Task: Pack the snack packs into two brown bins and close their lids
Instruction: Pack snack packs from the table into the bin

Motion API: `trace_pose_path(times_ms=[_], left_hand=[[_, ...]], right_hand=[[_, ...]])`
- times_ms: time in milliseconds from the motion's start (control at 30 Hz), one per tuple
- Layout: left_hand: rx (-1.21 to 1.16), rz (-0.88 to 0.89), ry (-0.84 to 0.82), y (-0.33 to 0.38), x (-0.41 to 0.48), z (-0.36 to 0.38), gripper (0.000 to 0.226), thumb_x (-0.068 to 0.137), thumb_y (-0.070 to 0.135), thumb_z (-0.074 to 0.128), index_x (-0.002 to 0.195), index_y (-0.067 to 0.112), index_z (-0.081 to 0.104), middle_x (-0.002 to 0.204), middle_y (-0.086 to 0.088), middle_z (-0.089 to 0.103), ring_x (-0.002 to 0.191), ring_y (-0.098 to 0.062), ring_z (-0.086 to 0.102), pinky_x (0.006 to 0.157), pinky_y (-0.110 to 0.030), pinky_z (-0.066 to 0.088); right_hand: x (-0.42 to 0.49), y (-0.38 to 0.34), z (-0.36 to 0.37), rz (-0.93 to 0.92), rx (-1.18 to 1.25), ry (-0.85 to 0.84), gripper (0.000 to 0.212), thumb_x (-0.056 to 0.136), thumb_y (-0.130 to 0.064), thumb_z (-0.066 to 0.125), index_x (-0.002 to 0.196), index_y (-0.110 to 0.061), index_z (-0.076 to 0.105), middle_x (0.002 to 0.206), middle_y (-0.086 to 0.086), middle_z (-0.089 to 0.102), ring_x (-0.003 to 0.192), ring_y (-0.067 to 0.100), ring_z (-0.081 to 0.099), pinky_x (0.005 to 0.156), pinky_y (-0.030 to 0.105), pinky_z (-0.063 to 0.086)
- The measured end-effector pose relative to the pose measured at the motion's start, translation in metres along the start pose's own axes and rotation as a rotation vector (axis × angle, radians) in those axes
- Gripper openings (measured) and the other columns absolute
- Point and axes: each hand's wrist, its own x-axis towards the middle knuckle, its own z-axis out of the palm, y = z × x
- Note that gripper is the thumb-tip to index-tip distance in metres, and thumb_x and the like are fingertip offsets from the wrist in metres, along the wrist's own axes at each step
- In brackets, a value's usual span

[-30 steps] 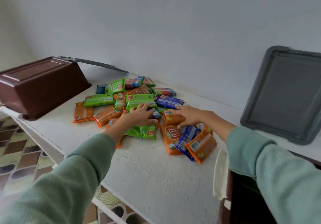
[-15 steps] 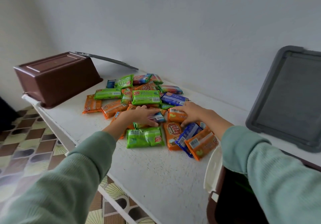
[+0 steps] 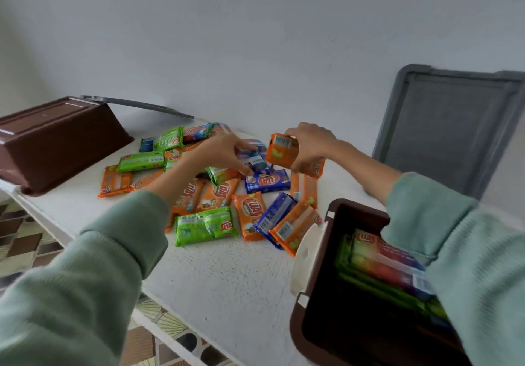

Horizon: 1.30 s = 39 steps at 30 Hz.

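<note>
The packing is partly done. The open bin (image 3: 321,309) at the tabletop's (image 3: 227,274) near right corner already holds several snack packs (image 3: 383,255), laid flat with their long axes running along the bin's length; I judge it well short of full. Most packs remain in a loose pile (image 3: 216,195) at the middle of the tabletop, toward its far edge, pointing every which way. The second bin (image 3: 56,138) sits upside down at the left edge, unfilled, with a flat lid (image 3: 136,104) behind it. The grey lid (image 3: 454,127) leans against the wall at the far right, so neither is closed.

The right hand (image 3: 309,144) has its fingers clamped on an orange pack (image 3: 284,152), lifted above the pile, its long axis running left to right and tipped slightly. The left hand (image 3: 221,149) reaches into the pile, fingers pinching at a blue pack (image 3: 254,158); whether it is truly gripped I cannot tell.
</note>
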Motion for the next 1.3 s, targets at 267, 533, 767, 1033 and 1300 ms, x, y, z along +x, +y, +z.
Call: trace_pose_path(times_ms=[267,533,767,1033,1300], left_hand=[[-0.007,0.437,-0.067,0.145,-0.017,-0.017,0.070,0.068,0.046,0.075,0.131,0.030,0.048,0.109,0.006,0.060,0.086,-0.010,0.057,0.076,-0.016,0.044],[0.144,0.823,-0.297,0.214,-0.090,0.060,0.077,0.061,0.068,0.067,0.125,0.034,0.041,0.115,0.022,0.051,0.099,0.005,0.048,0.083,-0.012,0.041],[0.538,0.835,-0.486,0.235,-0.105,0.126,0.071,0.077,0.046,0.065,0.132,0.014,0.034,0.128,-0.003,0.048,0.109,-0.024,0.055,0.087,-0.034,0.045],[0.707,0.809,-0.539,0.236,-0.106,0.137,0.060,0.081,0.035,0.065,0.125,0.006,0.038,0.126,-0.011,0.049,0.110,-0.028,0.055,0.084,-0.037,0.047],[0.754,0.855,-0.514,0.234,-0.102,0.138,0.050,0.085,0.039,0.061,0.121,0.007,0.049,0.121,-0.012,0.053,0.107,-0.030,0.055,0.078,-0.038,0.047]], right_hand=[[-0.155,0.049,-0.066,0.128,-0.015,-0.097,0.081,0.064,-0.049,0.077,0.131,-0.021,0.042,0.122,0.001,0.055,0.103,0.017,0.053,0.085,0.031,0.046],[-0.288,0.046,-0.021,0.145,0.065,-0.347,0.071,0.060,-0.054,0.076,0.114,-0.037,0.033,0.096,-0.022,0.039,0.082,0.001,0.043,0.065,0.013,0.037],[-0.301,0.043,0.046,0.171,-0.039,-0.518,0.079,0.070,-0.037,0.075,0.134,-0.020,0.032,0.130,0.000,0.044,0.114,0.018,0.049,0.087,0.030,0.043],[-0.296,0.033,0.073,0.105,-0.209,-0.553,0.043,0.090,-0.012,0.050,0.130,-0.002,0.036,0.129,0.015,0.045,0.111,0.031,0.054,0.083,0.039,0.047],[-0.299,0.037,0.071,0.066,-0.333,-0.459,0.027,0.088,-0.015,0.056,0.109,-0.002,0.064,0.108,0.020,0.063,0.096,0.029,0.063,0.046,0.029,0.024]])
